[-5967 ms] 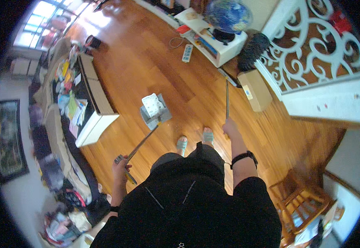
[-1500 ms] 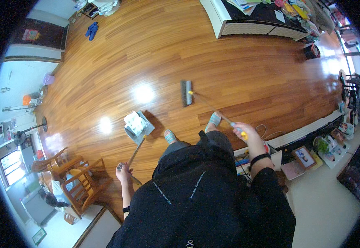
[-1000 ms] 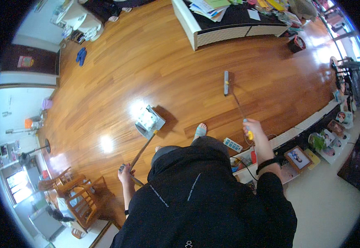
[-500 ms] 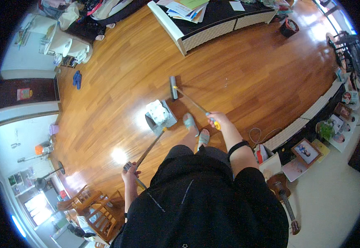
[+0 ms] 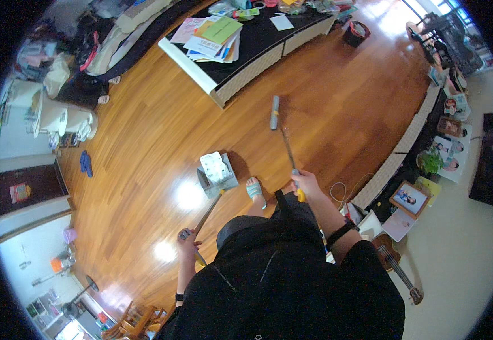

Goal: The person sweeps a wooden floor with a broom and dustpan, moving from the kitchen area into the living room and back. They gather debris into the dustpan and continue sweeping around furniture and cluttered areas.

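My left hand (image 5: 188, 243) is closed round the long handle of a grey dustpan (image 5: 229, 180), which is low over the wooden floor; I cannot tell if it touches. A white crumpled-looking item (image 5: 214, 167) lies in the pan. My right hand (image 5: 306, 184) grips the grey and yellow end of a broom's thin handle. The broom (image 5: 274, 113) has a narrow grey head, ahead and to the right of the dustpan, apart from it. Small pale specks lie on the floor near the head. One slippered foot (image 5: 255, 192) shows between the two tools.
A low black-topped table (image 5: 246, 62) with papers (image 5: 215, 39) stands ahead. A dark waste bin (image 5: 356, 34) is beyond its right end. Along the right runs a long cabinet with a framed photo (image 5: 409, 199) and a plant (image 5: 429, 162). A ukulele (image 5: 396, 266) and loose cable (image 5: 338, 191) are nearby.
The broom head has swung right, away from the dustpan. The view has shifted, so the low table appears nearer and further left. Both hands keep their hold; one foot has gone from sight.
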Available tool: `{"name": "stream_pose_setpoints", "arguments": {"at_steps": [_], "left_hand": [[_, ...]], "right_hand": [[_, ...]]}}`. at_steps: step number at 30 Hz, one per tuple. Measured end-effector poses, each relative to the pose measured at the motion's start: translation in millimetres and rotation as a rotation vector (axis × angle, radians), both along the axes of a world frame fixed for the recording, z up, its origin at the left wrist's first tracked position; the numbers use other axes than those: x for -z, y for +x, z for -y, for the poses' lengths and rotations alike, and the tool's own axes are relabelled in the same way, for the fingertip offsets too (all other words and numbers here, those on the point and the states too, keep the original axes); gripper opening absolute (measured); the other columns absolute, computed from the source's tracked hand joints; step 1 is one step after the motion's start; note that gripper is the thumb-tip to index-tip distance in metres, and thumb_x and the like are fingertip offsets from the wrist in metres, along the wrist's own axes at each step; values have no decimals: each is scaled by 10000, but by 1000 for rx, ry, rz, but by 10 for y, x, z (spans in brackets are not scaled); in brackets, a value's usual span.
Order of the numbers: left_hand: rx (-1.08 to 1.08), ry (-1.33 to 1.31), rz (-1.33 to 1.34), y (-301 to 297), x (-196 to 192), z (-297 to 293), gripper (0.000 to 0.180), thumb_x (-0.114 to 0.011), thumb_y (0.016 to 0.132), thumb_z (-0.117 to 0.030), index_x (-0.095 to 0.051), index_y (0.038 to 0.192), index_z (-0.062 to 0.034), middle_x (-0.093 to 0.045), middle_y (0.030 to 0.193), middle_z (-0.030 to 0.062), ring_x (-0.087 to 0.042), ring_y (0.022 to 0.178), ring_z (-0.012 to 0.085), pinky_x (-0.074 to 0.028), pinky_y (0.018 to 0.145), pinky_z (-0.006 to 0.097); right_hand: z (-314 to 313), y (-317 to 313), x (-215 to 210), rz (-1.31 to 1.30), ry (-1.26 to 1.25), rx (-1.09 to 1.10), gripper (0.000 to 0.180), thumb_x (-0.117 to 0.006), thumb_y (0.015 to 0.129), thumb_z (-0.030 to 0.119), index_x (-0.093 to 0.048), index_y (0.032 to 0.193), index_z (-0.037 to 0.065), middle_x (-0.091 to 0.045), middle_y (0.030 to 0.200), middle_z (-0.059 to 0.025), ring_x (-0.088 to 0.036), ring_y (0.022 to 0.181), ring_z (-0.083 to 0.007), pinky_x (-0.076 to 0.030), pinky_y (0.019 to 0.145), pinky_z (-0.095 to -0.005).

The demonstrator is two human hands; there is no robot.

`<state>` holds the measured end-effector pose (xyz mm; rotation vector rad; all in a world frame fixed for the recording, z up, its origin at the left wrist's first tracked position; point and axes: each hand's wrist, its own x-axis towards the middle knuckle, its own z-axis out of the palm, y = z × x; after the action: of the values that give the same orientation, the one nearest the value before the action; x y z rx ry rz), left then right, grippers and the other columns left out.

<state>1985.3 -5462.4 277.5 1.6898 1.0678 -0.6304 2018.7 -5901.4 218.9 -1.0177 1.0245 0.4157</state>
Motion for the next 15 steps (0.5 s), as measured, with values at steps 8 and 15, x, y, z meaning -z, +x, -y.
{"name": "stream_pose_setpoints", "arguments": {"at_steps": [8, 15], "left_hand": [[144, 45, -38, 633, 73, 477, 319, -567, 765, -72, -484, 1073, -64, -622, 922, 74, -575, 473, 182, -423, 367, 245], [85, 77, -66, 973, 53, 1451, 264, -599, 763, -83, -494, 1004, -66, -619, 907, 66, -583, 561, 170, -440, 400, 270]], "right_hand": [[660, 796, 532, -72, 286, 214, 133, -591, 820, 176, -481, 825, 101, -507, 634, -32, -437, 428, -70, -326, 354, -212], [2283, 110, 173, -46, 265, 317, 234, -607, 799, 158, -561, 1000, 48, -514, 634, -20, -433, 411, -70, -336, 348, -211]]}}
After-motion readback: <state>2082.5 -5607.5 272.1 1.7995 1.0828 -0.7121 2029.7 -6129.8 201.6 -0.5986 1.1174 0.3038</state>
